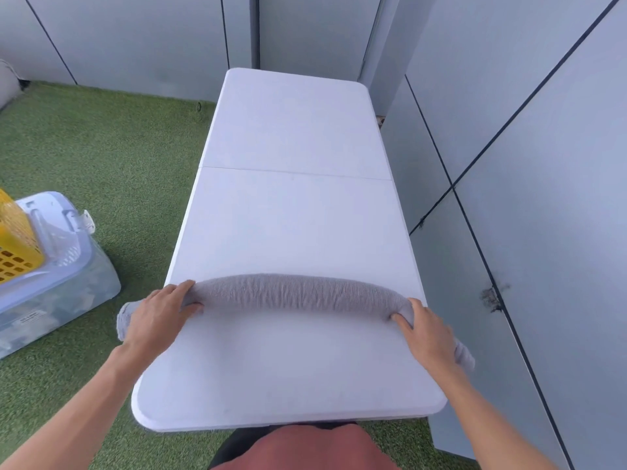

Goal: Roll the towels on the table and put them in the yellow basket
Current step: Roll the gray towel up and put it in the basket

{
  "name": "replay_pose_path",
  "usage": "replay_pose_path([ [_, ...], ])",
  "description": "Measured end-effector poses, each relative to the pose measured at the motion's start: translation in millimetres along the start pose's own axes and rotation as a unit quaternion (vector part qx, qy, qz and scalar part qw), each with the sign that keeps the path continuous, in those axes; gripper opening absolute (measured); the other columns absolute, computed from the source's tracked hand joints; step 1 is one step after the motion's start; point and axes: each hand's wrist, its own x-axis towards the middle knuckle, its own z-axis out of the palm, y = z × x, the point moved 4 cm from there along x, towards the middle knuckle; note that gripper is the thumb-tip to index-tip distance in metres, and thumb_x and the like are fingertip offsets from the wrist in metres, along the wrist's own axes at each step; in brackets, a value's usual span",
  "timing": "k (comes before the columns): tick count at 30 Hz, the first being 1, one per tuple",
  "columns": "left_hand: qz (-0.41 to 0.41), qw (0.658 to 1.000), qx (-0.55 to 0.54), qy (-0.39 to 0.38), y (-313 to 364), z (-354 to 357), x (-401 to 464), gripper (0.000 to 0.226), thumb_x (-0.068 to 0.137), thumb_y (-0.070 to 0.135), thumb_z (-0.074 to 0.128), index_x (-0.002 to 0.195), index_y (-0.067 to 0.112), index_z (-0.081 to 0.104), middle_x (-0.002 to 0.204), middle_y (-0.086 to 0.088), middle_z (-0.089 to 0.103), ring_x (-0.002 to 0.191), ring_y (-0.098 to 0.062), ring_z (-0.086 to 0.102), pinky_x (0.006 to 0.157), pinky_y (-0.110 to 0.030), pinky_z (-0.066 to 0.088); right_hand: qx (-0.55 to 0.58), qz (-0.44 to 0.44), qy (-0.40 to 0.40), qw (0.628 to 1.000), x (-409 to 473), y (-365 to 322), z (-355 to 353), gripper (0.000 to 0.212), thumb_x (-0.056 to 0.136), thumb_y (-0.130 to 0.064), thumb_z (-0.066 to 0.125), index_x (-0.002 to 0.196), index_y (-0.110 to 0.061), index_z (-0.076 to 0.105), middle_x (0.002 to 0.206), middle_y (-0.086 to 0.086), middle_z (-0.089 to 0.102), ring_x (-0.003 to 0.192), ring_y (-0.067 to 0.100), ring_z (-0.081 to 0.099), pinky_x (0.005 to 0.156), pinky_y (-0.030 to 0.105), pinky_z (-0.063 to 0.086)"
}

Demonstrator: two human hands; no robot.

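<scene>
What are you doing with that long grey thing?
A person is rolling a grey towel on a white table. The towel is already rolled into a long sausage lying across the table, with both ends hanging past the edges. The left hand grips it near one end and the right hand near the other. The yellow basket sits on a clear bin on the grass to the left.

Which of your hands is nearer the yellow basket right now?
Left. The left hand grips the rolled towel at the table's left edge, on the side where the yellow basket sits. The right hand grips the towel's opposite end, across the table.
</scene>
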Motion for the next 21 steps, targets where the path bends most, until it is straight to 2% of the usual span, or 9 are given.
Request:
replay_pose_path([
  [2, -0.058, 0.998, 0.028, -0.004, 21.7, -1.3, -0.7, 0.040, 0.088, 0.047, 0.061, 0.110, 0.014, 0.057, 0.099, -0.011, 0.066, 0.093, -0.036, 0.062, 0.067, -0.038, 0.039, 0.022, 0.057, 0.005, 0.998, -6.4, -20.5, 5.8, 0.041, 0.094, -0.052, 0.043, 0.114, -0.017, 0.047, 0.108, 0.008, 0.063, 0.102, 0.033, 0.058, 0.081, 0.042, 0.042],
  [4, -0.101, 0.994, 0.023, -0.026, 49.5, 2.4, -3.9, 0.044, 0.087, 0.056, 0.056, 0.100, 0.014, 0.056, 0.099, -0.012, 0.067, 0.092, -0.036, 0.062, 0.064, -0.036, 0.037, 0.057, 0.081, 0.007, 0.995, -11.8, -46.5, 12.3, 0.044, 0.094, -0.055, 0.041, 0.111, -0.014, 0.047, 0.108, 0.011, 0.062, 0.101, 0.034, 0.059, 0.079, 0.042, 0.043],
  [7, -0.106, 0.992, -0.018, -0.070, 101.4, 20.8, -14.2, 0.053, 0.087, 0.063, 0.051, 0.096, 0.012, 0.057, 0.101, -0.014, 0.065, 0.095, -0.037, 0.061, 0.069, -0.037, 0.039, 0.108, 0.056, -0.021, 0.992, -18.2, -94.7, 25.0, 0.046, 0.096, -0.052, 0.042, 0.111, -0.009, 0.047, 0.110, 0.017, 0.063, 0.103, 0.036, 0.060, 0.079, 0.042, 0.046],
  [9, -0.091, 0.990, -0.044, -0.100, 135.0, 32.6, -22.7, 0.051, 0.089, 0.060, 0.050, 0.094, 0.010, 0.057, 0.104, -0.015, 0.064, 0.099, -0.037, 0.060, 0.073, -0.037, 0.042, 0.135, 0.024, -0.048, 0.989, -25.5, -125.5, 32.1, 0.045, 0.098, -0.046, 0.043, 0.116, -0.005, 0.046, 0.115, 0.021, 0.061, 0.107, 0.037, 0.058, 0.082, 0.042, 0.045],
  [13, -0.074, 0.975, -0.144, -0.150, 172.5, 47.7, -33.3, 0.045, 0.092, 0.050, 0.052, 0.070, 0.012, 0.045, 0.092, -0.016, 0.067, 0.086, -0.037, 0.063, 0.073, -0.037, 0.044, 0.179, -0.024, -0.093, 0.979, -34.4, -141.2, 36.4, 0.042, 0.098, -0.038, 0.046, 0.116, -0.001, 0.044, 0.116, 0.026, 0.058, 0.108, 0.041, 0.057, 0.085, 0.042, 0.043],
  [17, -0.093, 0.961, -0.185, -0.184, 176.7, 53.9, -32.5, 0.046, 0.090, 0.053, 0.054, 0.077, 0.010, 0.048, 0.089, -0.015, 0.067, 0.082, -0.035, 0.065, 0.077, -0.038, 0.051, 0.242, -0.038, -0.141, 0.959, -34.1, -121.5, 24.1, 0.046, 0.096, -0.036, 0.052, 0.127, -0.003, 0.045, 0.120, 0.020, 0.058, 0.113, 0.035, 0.055, 0.087, 0.033, 0.040],
  [19, -0.109, 0.948, -0.214, -0.208, 178.5, 57.7, -32.5, 0.047, 0.088, 0.055, 0.056, 0.081, 0.009, 0.052, 0.089, -0.015, 0.068, 0.082, -0.033, 0.067, 0.079, -0.041, 0.054, 0.252, -0.041, -0.126, 0.959, -34.6, -110.7, 21.0, 0.051, 0.094, -0.037, 0.055, 0.134, -0.006, 0.045, 0.119, 0.019, 0.054, 0.113, 0.033, 0.053, 0.090, 0.028, 0.037],
  [21, -0.125, 0.932, -0.261, -0.219, 186.0, 60.5, -35.3, 0.044, 0.088, 0.050, 0.058, 0.083, 0.007, 0.055, 0.086, -0.014, 0.067, 0.081, -0.032, 0.068, 0.079, -0.042, 0.056, 0.252, -0.047, -0.118, 0.959, -36.3, -101.1, 22.4, 0.053, 0.092, -0.039, 0.059, 0.134, -0.010, 0.047, 0.119, 0.016, 0.057, 0.114, 0.030, 0.054, 0.094, 0.030, 0.039],
])
